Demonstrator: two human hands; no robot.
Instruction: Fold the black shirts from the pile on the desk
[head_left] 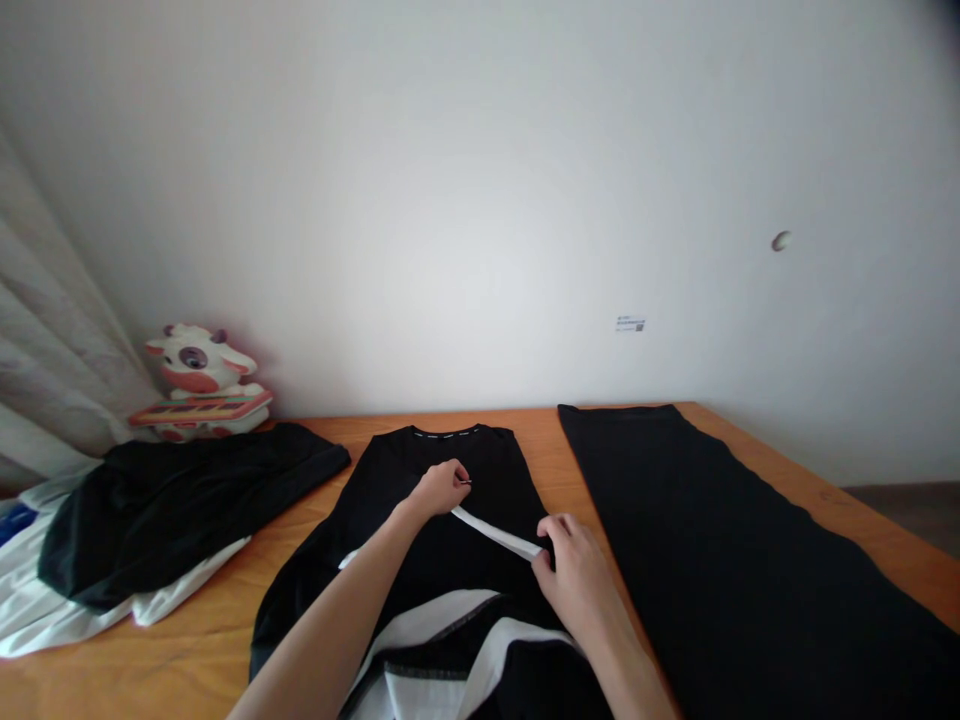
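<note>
Left hand (444, 487) and right hand (574, 565), fingers curled closed, pinch 1 white strip (495, 535) over black shirt (491, 470) on counter (202, 655); black trousers (697, 540) lie right.

A: where's the cam on this one?
B: just the one head view, worn on the person's head. Looks forward and down past the left hand (442, 488) and right hand (574, 575), both within arm's reach.
A: how's it framed?
B: wide, wall (480, 200) up top facing you, wooden surface (202, 625) below, forearms coming in from the bottom edge lol
</note>
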